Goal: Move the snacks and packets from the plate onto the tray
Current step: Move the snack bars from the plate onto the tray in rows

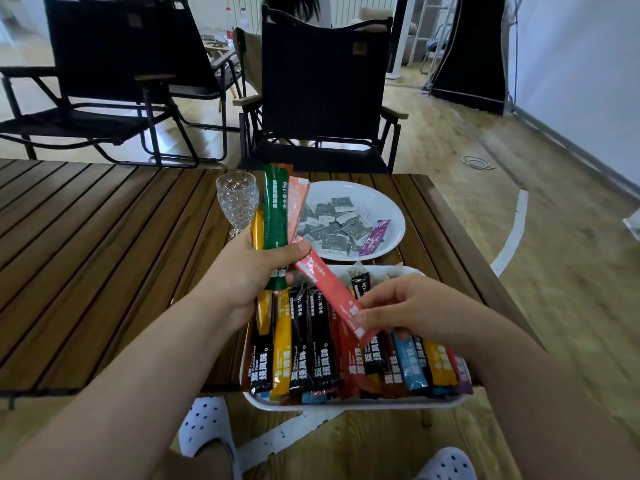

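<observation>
Right under your right hand (408,306) sits the tray (346,405), full of sticks. Its fingers (363,318) pinch the pink stick's (329,292) low end; that stick slants up to your left hand (256,271), whose fingers grip a bunch (275,209). Small packets (332,226) wait on the plate (391,209) beyond.

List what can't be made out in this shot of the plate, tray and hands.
Head view only:
- Small grey sachets on the plate: print too small.
- Tray floor: covered by stick packets.
- Bundle in the left hand: count hidden by overlap.
- Coral stick: lower end hidden by right hand.
</observation>
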{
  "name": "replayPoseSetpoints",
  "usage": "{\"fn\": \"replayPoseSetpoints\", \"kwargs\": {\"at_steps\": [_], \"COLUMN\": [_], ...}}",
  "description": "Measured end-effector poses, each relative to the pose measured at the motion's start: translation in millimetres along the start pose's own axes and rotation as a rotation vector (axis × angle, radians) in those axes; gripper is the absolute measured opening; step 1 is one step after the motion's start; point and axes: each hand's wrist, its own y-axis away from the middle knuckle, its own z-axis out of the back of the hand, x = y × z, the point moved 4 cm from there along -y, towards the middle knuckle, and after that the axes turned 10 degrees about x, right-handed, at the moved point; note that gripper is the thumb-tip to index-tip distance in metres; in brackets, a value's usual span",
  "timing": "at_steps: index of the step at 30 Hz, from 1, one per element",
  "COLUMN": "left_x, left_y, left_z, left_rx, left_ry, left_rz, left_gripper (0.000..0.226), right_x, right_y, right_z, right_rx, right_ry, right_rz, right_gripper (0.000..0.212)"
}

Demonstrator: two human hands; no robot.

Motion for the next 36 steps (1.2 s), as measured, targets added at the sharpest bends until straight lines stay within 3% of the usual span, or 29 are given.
{"fn": "replayPoseSetpoints", "kwargs": {"at_steps": [4, 10, 14, 17, 22, 30, 34, 36], "left_x": [3.0, 7.7, 9.4, 8.6, 10.6, 14.6, 13.5, 13.8], "left_y": [0.6, 0.2, -1.8, -2.6, -4.4, -3.9, -3.1, -2.4], "left_z": [-1.4, -0.9, 9.6, 10.8, 4.3, 7.4, 8.3, 6.5], "left_rx": [0.024, -0.004, -0.117, -0.113, -0.065, -0.040, 0.013, 0.059], "left_ry": [-0.093, -0.174, 0.067, 0.184, 0.204, 0.200, 0.190, 0.137], "left_rz": [0.029, 0.087, 0.155, 0.175, 0.216, 0.266, 0.275, 0.284], "left_gripper": [0.019, 0.017, 0.024, 0.019, 0.015, 0.028, 0.027, 0.029], "right_x": [1.0, -1.1, -14.5, -16.1, -7.1, 7.9, 5.4, 4.1], "right_y": [-5.1, -16.9, -16.5, -16.2, -20.5, -24.4, -21.0, -19.2], "right_z": [-9.6, -13.1, -7.8, -12.4, -27.9, -39.9, -25.9, -16.4], "right_rx": [0.027, -0.054, -0.143, -0.150, -0.113, -0.146, -0.366, -0.503], "right_ry": [-0.007, -0.052, -0.025, -0.067, -0.019, 0.135, 0.260, 0.091], "right_rz": [0.020, -0.016, -0.163, -0.183, -0.222, -0.328, -0.201, -0.049], "right_gripper": [0.046, 0.016, 0.020, 0.018, 0.020, 0.033, 0.030, 0.024]}}
